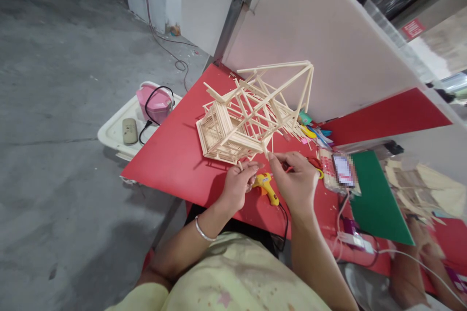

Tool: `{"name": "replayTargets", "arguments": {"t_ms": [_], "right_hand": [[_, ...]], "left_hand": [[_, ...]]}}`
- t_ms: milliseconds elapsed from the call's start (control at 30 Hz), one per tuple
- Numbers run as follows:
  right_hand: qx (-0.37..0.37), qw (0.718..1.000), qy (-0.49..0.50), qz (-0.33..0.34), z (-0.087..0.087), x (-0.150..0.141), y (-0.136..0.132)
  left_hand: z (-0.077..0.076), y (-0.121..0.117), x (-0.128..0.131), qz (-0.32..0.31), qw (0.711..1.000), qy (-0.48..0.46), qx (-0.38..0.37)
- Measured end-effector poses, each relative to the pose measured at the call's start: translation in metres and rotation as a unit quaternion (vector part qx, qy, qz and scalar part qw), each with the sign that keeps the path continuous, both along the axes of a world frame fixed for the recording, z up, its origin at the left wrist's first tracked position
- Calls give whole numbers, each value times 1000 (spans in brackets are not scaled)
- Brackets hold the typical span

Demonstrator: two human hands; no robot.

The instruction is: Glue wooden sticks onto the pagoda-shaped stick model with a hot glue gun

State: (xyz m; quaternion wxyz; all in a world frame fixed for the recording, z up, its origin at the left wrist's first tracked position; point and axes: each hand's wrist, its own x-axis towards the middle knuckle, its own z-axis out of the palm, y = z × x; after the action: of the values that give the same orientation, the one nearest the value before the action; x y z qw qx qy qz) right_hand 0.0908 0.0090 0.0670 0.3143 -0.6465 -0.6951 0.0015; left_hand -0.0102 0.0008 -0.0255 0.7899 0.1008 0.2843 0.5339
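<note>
A model built of thin wooden sticks stands on the red table, with a layered base at the left and an open frame of crossed sticks rising to the right. My right hand pinches the model's near lower corner between thumb and finger. Just left of it, my left hand is closed in a pinch below the base; a small pale piece shows at its fingers, too small to name. Between the two hands a yellow glue gun lies on the table, its nozzle partly behind my left fingers.
Loose sticks lie behind the model. To the right are scissors, a phone on a packet, a green board and a power strip. Another person's arms are at far right. A white tray holds a pink container.
</note>
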Motion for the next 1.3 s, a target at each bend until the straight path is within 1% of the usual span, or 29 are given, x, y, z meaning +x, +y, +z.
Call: {"name": "replayTargets", "arguments": {"t_ms": [467, 533, 600, 667, 700, 767, 833, 867, 933, 1000, 1100, 1200, 1267, 1300], "right_hand": [[33, 999, -1, 12, 4, 1, -3], [40, 999, -5, 15, 4, 2, -6], [63, 998, -9, 21, 4, 4, -11], [91, 995, -14, 44, 2, 7, -20], [92, 993, -17, 66, 0, 9, -26], [69, 990, -25, 121, -8, 13, -39], [25, 984, -21, 173, -18, 17, -52], [10, 981, -13, 191, -23, 18, -58], [2, 978, 11, 208, -31, 21, -67], [6, 978, 30, 205, -35, 24, -72], [21, 981, 46, 185, -35, 31, -78], [54, 985, 60, 150, -35, 40, -83], [78, 986, 63, 133, -38, 49, -86], [81, 985, 62, 139, -40, 55, -87]], "left_hand": [[-1, -1, -1, 2, 1000, 5, -10], [-1, -1, -2, 3, 1000, 6, -4], [1, -2, -3, 9, 1000, 2, 16], [2, -4, -5, 8, 999, -14, 38], [4, -6, -5, 6, 999, -21, 46], [7, -12, -5, 9, 999, -21, 47], [10, -18, -5, 18, 999, -4, 43], [12, -22, -4, 23, 999, 4, 42], [15, -28, -2, 20, 999, 12, 45], [18, -33, 0, 5, 998, 10, 55], [26, -39, 6, -16, 997, 11, 69], [32, -46, 18, -7, 997, 30, 72], [33, -52, 27, -8, 996, 51, 71], [31, -55, 31, -8, 995, 64, 70]]}}
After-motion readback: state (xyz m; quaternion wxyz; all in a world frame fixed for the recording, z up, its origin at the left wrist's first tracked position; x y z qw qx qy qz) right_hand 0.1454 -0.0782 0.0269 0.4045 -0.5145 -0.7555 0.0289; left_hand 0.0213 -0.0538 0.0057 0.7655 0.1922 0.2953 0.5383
